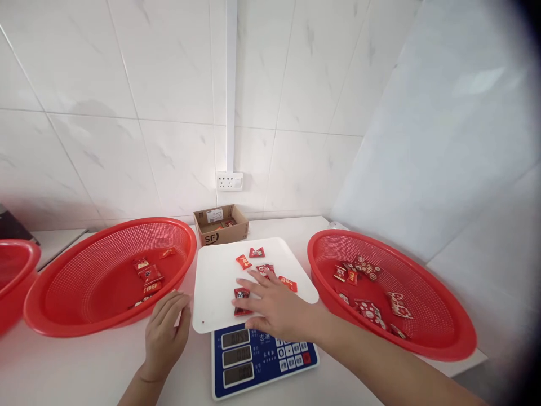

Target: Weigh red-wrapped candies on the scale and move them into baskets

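Under and beyond the right hand (pixel 279 307), fingers spread wide, lie wrapped sweets (pixel 256 252), probably light and slick, best pinched by wrapper ends; whether the curled left hand (pixel 168 330) holds anything is unclear

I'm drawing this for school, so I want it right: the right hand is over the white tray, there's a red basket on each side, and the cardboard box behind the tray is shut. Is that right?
Not quite: the head view shows the cardboard box open at the top. The right hand is over the white tray, with a red basket on each side.
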`<action>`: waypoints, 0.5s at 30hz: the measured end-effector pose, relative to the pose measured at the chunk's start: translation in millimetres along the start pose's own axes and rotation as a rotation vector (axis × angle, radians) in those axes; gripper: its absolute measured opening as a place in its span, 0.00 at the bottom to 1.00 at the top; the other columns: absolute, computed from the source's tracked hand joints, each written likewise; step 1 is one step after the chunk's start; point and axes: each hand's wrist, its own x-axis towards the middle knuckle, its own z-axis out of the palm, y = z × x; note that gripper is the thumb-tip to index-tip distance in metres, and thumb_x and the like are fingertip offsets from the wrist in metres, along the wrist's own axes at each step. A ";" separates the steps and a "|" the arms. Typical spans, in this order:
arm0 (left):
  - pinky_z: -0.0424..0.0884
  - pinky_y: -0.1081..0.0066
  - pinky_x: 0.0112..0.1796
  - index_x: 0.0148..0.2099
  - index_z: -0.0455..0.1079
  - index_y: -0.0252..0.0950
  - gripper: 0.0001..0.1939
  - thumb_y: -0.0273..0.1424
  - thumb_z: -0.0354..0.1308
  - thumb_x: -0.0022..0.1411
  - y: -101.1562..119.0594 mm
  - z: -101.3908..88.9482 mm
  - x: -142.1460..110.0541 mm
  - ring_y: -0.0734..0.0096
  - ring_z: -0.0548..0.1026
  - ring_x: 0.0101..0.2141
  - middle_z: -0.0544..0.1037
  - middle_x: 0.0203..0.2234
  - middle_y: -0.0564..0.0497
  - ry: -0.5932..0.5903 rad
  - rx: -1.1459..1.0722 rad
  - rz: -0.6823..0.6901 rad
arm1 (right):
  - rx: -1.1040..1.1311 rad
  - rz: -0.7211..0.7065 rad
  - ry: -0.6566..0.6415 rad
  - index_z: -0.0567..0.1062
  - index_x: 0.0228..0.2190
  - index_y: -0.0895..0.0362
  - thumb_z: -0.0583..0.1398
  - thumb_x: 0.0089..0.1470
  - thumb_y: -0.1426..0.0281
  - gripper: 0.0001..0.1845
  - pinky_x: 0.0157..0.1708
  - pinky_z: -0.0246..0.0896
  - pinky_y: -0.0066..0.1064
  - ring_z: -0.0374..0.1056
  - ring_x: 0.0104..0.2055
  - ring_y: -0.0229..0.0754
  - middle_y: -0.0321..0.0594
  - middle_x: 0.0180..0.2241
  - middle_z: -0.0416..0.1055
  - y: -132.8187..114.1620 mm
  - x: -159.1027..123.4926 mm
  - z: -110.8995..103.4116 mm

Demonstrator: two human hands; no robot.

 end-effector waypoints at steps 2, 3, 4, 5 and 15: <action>0.74 0.67 0.36 0.37 0.69 0.34 0.05 0.21 0.55 0.58 0.0 -0.3 0.2 0.65 0.76 0.34 0.78 0.29 0.46 0.003 0.006 0.004 | 0.011 -0.033 -0.023 0.64 0.57 0.47 0.49 0.61 0.54 0.25 0.61 0.30 0.56 0.36 0.67 0.54 0.40 0.63 0.54 -2.4 0.2 3.8; 0.73 0.68 0.36 0.37 0.69 0.34 0.05 0.21 0.55 0.58 -0.1 -0.4 0.0 0.65 0.76 0.34 0.78 0.28 0.46 0.002 0.009 0.008 | 0.012 -0.019 -0.021 0.65 0.57 0.48 0.49 0.61 0.55 0.25 0.62 0.29 0.55 0.36 0.67 0.54 0.40 0.62 0.55 -1.5 0.3 4.8; 0.73 0.68 0.36 0.37 0.69 0.34 0.05 0.22 0.55 0.58 -0.4 -0.4 -0.3 0.65 0.76 0.34 0.78 0.28 0.46 0.003 0.012 0.012 | 0.008 0.007 -0.011 0.65 0.56 0.49 0.49 0.61 0.55 0.25 0.62 0.29 0.55 0.36 0.67 0.53 0.41 0.62 0.55 0.6 -0.2 4.6; 0.73 0.68 0.36 0.37 0.69 0.34 0.05 0.22 0.55 0.58 -0.9 -0.3 -0.7 0.65 0.76 0.34 0.78 0.28 0.46 0.003 0.015 0.012 | 0.001 0.037 0.004 0.66 0.56 0.50 0.49 0.61 0.55 0.26 0.62 0.28 0.54 0.35 0.67 0.53 0.41 0.63 0.54 4.1 -1.3 3.1; 0.72 0.66 0.37 0.36 0.68 0.32 0.04 0.21 0.56 0.57 -4.4 2.1 -1.0 0.63 0.76 0.33 0.77 0.28 0.45 0.017 -0.003 0.046 | -0.030 0.768 0.169 0.58 0.61 0.56 0.55 0.56 0.62 0.32 0.60 0.45 0.42 0.45 0.65 0.50 0.47 0.64 0.49 123.4 -93.6 -33.3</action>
